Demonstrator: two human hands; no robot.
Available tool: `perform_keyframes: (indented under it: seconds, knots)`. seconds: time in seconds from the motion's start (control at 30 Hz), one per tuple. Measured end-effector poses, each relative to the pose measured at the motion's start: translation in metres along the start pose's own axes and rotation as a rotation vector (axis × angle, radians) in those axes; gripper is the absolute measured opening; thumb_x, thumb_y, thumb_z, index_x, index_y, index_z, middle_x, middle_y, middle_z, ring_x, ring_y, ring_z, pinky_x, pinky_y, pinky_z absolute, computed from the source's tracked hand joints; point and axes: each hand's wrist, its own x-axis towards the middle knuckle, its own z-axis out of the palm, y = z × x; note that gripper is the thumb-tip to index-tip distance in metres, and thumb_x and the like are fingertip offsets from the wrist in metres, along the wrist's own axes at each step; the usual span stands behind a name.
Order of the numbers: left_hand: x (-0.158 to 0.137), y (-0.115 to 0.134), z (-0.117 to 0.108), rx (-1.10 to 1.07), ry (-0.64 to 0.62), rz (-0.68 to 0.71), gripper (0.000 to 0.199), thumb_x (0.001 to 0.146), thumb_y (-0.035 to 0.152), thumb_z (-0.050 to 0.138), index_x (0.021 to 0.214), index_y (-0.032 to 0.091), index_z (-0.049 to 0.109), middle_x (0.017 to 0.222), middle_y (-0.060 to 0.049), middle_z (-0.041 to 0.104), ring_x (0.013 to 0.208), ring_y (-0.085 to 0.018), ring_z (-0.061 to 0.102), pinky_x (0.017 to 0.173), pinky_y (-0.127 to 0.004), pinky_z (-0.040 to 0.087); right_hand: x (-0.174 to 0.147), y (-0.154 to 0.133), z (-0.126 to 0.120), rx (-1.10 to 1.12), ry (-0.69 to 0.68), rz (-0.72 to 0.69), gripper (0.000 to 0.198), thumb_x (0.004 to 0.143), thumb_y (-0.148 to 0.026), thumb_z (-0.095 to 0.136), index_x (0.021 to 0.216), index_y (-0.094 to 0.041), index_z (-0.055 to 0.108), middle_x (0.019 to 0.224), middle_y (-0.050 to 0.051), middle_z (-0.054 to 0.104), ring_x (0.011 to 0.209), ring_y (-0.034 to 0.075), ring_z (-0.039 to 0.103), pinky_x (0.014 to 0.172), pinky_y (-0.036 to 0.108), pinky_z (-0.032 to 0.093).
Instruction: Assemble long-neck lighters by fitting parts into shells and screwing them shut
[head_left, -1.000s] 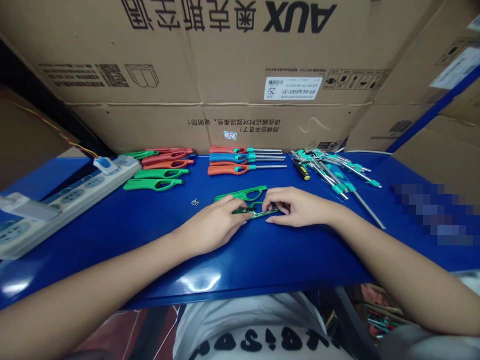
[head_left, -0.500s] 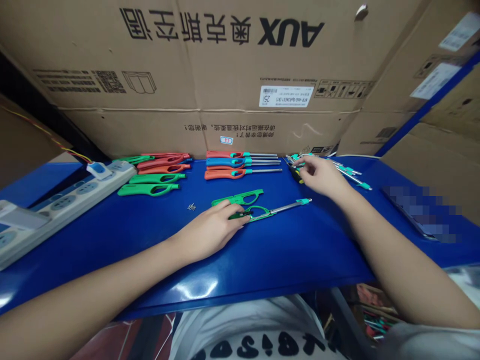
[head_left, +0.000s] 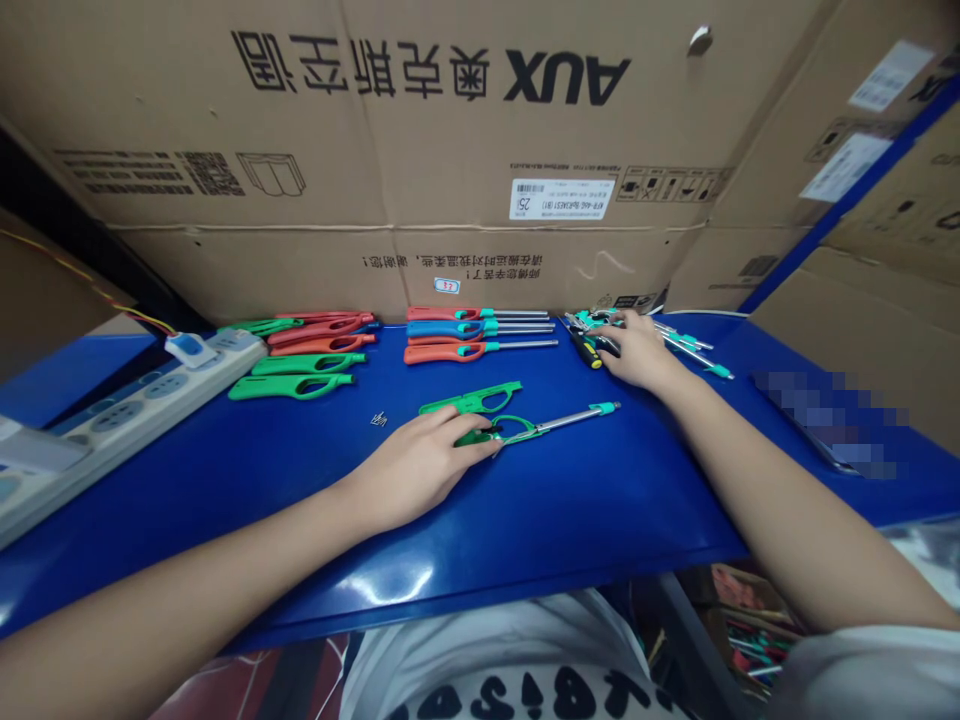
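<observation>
On the blue metal bench top [head_left: 225,470], the person's left hand [head_left: 420,465] is lying flat, fingers spread, pinning the handle end of a half-built green plastic gas lighter with a steel tube [head_left: 536,427]. Its long axis is running left to right, the teal tip pointing right and slightly away. A loose green handle shell [head_left: 471,399] is lying just behind it, so I judge the casing is waiting to be closed. The right hand [head_left: 636,350] is curling over a small black-and-yellow screwdriver [head_left: 586,349] beside the heap of bare steel tubes with teal tips [head_left: 694,345]; whether it is gripping, I cannot tell. Finished red, blue and green lighters [head_left: 465,333] are sitting in rows behind.
</observation>
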Motion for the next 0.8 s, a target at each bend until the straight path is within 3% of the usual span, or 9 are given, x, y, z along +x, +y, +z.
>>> perform_keyframes:
  seconds: [0.17, 0.7, 0.8]
  knots:
    - [0.0005, -0.0004, -0.0012, 0.022, -0.015, 0.007, 0.039, 0.102, 0.017, 0.046, 0.134, 0.026, 0.064, 0.131, -0.010, 0.064, 0.109, -0.028, 0.062, 0.091, -0.045, 0.057, 0.0013, 0.0003, 0.0025, -0.011, -0.023, 0.018, 0.038, 0.090, -0.027, 0.057, 0.126, -0.025, 0.070, 0.139, 0.017, 0.047, 0.128, 0.040, 0.043, 0.107, 0.058, 0.039]
    - [-0.0006, -0.0016, -0.0017, -0.027, 0.004, 0.031, 0.038, 0.101, 0.017, 0.046, 0.130, 0.028, 0.068, 0.131, -0.010, 0.064, 0.112, -0.028, 0.062, 0.091, -0.045, 0.056, 0.0031, 0.0092, 0.0067, -0.050, 0.099, -0.015, 0.011, 0.084, -0.027, 0.059, 0.083, -0.020, 0.067, 0.123, 0.017, 0.056, 0.115, 0.038, 0.050, 0.094, 0.054, 0.047]
    - [-0.0013, -0.0014, -0.0011, -0.060, 0.018, 0.023, 0.037, 0.102, 0.019, 0.044, 0.128, 0.027, 0.068, 0.131, -0.010, 0.064, 0.114, -0.028, 0.061, 0.094, -0.045, 0.056, 0.0034, 0.0091, 0.0061, -0.047, 0.079, -0.003, 0.011, 0.084, -0.028, 0.060, 0.088, -0.020, 0.066, 0.122, 0.016, 0.056, 0.114, 0.037, 0.051, 0.095, 0.053, 0.048]
